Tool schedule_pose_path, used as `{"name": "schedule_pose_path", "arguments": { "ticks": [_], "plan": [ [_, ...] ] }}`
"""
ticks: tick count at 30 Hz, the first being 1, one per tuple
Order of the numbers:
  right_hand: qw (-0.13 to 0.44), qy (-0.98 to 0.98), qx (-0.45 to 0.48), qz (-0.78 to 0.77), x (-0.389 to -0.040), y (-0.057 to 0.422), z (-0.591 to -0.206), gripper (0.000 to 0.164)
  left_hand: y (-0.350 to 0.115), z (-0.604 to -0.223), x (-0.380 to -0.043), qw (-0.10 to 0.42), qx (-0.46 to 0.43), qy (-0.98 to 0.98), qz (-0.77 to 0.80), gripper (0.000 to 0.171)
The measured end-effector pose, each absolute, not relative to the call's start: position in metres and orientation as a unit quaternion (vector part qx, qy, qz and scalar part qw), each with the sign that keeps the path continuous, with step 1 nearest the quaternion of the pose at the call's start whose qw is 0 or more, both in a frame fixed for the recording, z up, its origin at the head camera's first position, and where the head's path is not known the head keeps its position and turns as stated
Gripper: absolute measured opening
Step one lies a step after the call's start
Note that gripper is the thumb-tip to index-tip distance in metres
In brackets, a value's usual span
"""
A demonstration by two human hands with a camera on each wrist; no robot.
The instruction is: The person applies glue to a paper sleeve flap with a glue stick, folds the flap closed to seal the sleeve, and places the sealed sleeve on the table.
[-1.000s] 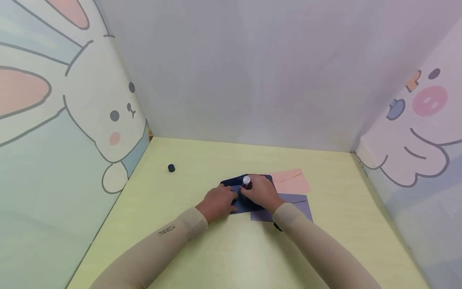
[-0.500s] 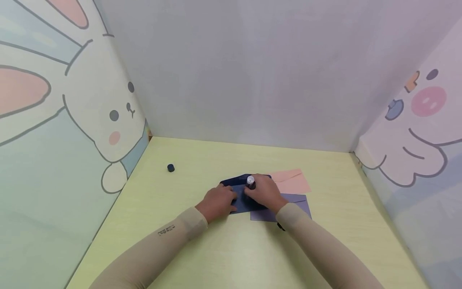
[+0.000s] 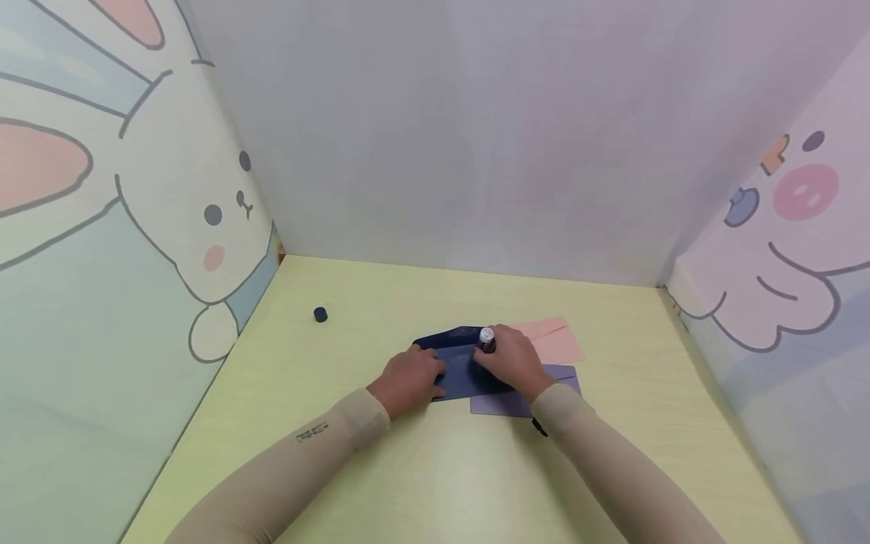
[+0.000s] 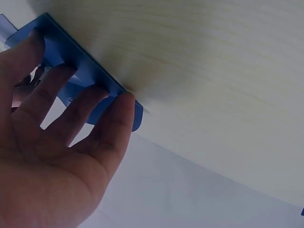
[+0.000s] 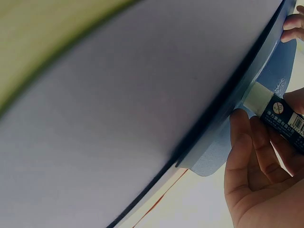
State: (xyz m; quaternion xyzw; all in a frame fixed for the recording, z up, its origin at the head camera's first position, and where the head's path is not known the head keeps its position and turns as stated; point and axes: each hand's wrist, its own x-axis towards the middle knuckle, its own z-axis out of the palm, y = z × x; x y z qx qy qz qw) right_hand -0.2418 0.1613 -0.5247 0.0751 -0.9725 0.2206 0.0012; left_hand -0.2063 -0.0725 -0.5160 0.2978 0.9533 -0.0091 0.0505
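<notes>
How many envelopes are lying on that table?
3: a dark blue envelope on the left, a purple envelope partly beneath its near right corner, and a pink envelope behind the purple one. More could be hidden underneath.

One dark blue envelope [image 3: 458, 378], one pink envelope [image 3: 556, 345] and one purple envelope [image 3: 501, 407] were counted, three in all. A single glue stick [image 3: 485, 341] was seen, as was one small cap [image 3: 320, 314]. One left hand [image 3: 409, 379] and one right hand [image 3: 514, 360] were shown, a pair, with one left sleeve [image 3: 299, 457] and one right sleeve [image 3: 612, 457]. One table [image 3: 421, 483] was counted, then one back wall [image 3: 435, 151], one left wall [image 3: 88, 355] and one right wall [image 3: 843, 363], three again. One cartoon rabbit [image 3: 173, 174] was pictured.
</notes>
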Motion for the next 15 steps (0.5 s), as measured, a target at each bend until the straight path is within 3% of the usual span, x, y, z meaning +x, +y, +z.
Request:
{"name": "schedule_pose_path", "arguments": {
  "ticks": [15],
  "plan": [
    [0.013,-0.969,0.067,0.236,-0.2421,0.1662,-0.5248,0.025,-0.0717,-0.5132,-0.2069,0.06,0.294,0.954,-0.013,0.038]
  ]
}}
